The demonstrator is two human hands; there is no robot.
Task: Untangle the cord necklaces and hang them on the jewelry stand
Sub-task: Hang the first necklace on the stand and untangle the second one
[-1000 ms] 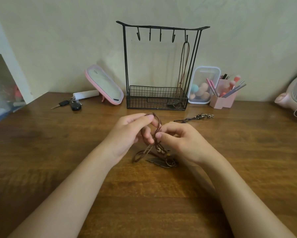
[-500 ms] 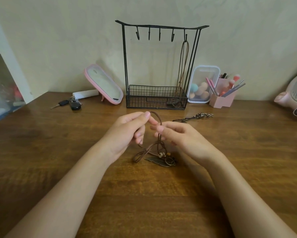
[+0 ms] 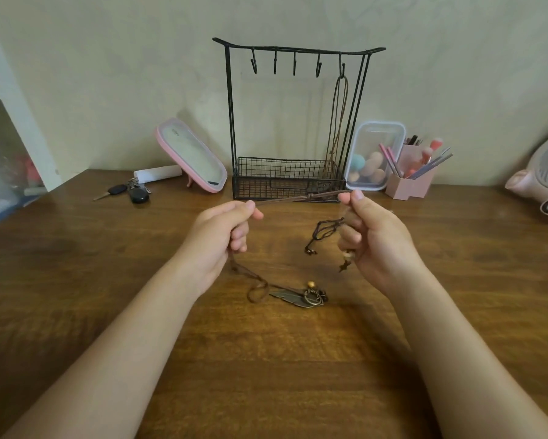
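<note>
Seen from the head camera, the untangling of one necklace looks nearly done. A brown cord [image 3: 298, 197] is drawn out in a taut, almost level line between the two hands, in front of the jewelry stand [image 3: 231, 122].

The left hand [image 3: 219, 239] pinches one end between thumb and forefinger, its other fingers [image 3: 239, 236] curled in below. The right hand [image 3: 377, 239] clamps the other end under the thumb, with a beaded tail [image 3: 345, 259] dangling from its curled fingers.

From the left hand the cord drops to the surface [image 3: 76, 280] and makes a small loop [image 3: 256, 291]. It then runs to the feather pendant [image 3: 293, 297], which lies flat between the forearms.

A second, dark necklace [image 3: 321, 229] sits just beside the right hand – I cannot tell whether it touches the fingers or is caught up with the brown cord.

One cord necklace [image 3: 339, 122] already hangs from the rightmost hook, and four free hooks [image 3: 318, 66] remain.

The next move, I judge, calls for working the small loop free and lifting the pendant clear. Then the opened cord can be carried to a free hook – keeping it apart from the dark necklace on the way.
</note>
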